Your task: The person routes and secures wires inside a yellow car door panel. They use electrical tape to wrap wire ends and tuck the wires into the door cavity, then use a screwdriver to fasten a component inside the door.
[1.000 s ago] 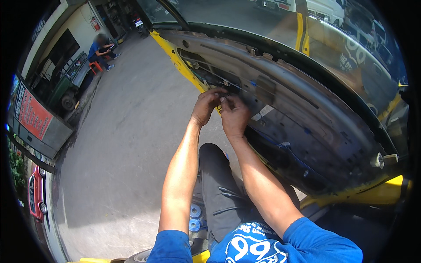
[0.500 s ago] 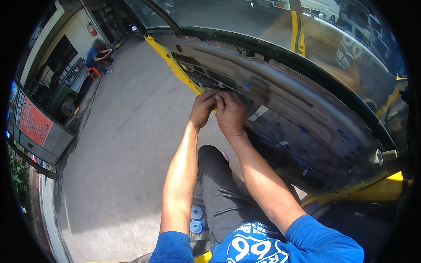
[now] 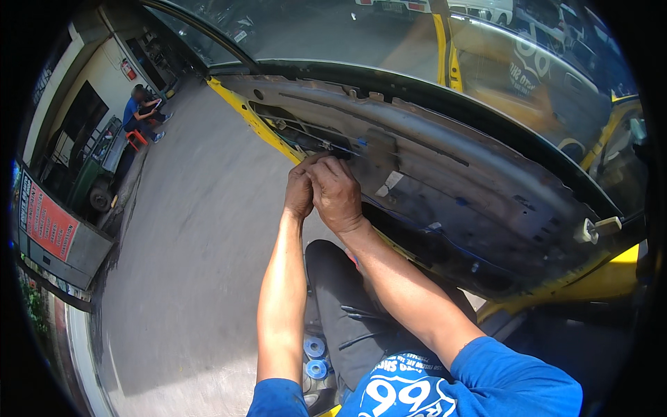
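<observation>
A car door stands open in front of me, its bare inner panel [image 3: 431, 163] dark grey with no trim over it and its edge [image 3: 253, 124] yellow. My left hand [image 3: 299, 189] and my right hand [image 3: 338, 193] meet at that yellow edge, below an opening in the panel. Both have their fingers closed together, the right partly covering the left. Whatever they pinch is hidden behind the fingers. Near them on the panel are a white label [image 3: 390, 183] and a thin blue wire [image 3: 455, 235]. A pale handle-like piece [image 3: 603, 229] sticks out at the panel's right end.
Two blue rolls [image 3: 315, 347] lie beside my leg. Window glass [image 3: 347, 38] rises above the panel. Across the concrete floor [image 3: 187, 264], a person in blue [image 3: 135, 115] sits on a red stool, near a red sign board [image 3: 52, 222] and a green vehicle [image 3: 92, 194].
The view has turned slightly, so the door sits further left and lower. My hands are still together at the edge, with the right now turned more over the left.
</observation>
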Tool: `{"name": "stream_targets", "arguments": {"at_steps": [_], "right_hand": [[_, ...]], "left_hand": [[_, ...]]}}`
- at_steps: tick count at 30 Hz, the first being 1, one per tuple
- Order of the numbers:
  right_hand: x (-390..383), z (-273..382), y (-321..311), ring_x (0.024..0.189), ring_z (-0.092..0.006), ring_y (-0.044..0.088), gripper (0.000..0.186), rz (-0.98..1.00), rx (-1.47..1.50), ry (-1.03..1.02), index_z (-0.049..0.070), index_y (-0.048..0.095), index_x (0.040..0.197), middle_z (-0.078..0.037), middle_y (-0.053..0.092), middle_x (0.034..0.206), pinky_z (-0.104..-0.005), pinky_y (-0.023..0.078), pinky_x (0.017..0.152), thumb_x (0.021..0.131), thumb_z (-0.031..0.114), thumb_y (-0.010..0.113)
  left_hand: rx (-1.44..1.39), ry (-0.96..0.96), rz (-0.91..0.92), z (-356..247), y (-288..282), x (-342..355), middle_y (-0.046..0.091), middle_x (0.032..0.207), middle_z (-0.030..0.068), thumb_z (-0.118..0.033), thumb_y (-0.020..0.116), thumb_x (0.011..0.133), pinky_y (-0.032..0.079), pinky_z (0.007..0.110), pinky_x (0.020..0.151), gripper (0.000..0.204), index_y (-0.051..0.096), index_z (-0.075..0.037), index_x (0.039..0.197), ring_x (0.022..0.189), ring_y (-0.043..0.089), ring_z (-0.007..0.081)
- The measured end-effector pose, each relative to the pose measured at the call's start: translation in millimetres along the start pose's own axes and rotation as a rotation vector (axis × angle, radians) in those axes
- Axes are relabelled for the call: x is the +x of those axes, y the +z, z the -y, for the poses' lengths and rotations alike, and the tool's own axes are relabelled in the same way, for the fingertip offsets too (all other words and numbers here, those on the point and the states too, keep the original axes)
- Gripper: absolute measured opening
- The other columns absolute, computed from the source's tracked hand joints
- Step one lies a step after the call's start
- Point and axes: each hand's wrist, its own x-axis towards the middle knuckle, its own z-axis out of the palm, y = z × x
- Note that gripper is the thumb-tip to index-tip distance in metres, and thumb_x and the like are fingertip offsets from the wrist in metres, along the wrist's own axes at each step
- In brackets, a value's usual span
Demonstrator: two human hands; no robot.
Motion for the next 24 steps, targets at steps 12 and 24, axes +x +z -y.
{"name": "stream_targets", "arguments": {"at_steps": [12, 24], "right_hand": [[-9, 5, -1, 0.086, -0.0299, 0.062, 0.008, -0.004, 0.06, -0.067, 0.008, 0.064, 0.089, -0.008, 0.061, 0.09, -0.0414, 0.05, 0.077, 0.083, 0.002, 0.064], [9, 3, -9, 0.088, -0.0311, 0.059, 0.008, 0.03, -0.058, -0.082, 0.007, 0.062, 0.088, -0.01, 0.059, 0.089, -0.0429, 0.047, 0.08, 0.083, 0.003, 0.068]], "left_hand": [[0.327, 0.36, -0.338, 1, 19, -62, 0.071, 0.12, 0.008, 0.002, 0.069, 0.093, 0.052, 0.033, 0.101, 0.03, 0.071, 0.001, 0.123, 0.111, 0.066, 0.0175], [0.202, 0.418, -0.351, 7, 23, -40, 0.073, 0.11, 0.0055, 0.002, 0.076, 0.088, 0.053, 0.03, 0.093, 0.022, 0.075, 0.001, 0.11, 0.101, 0.066, 0.0146]]}}
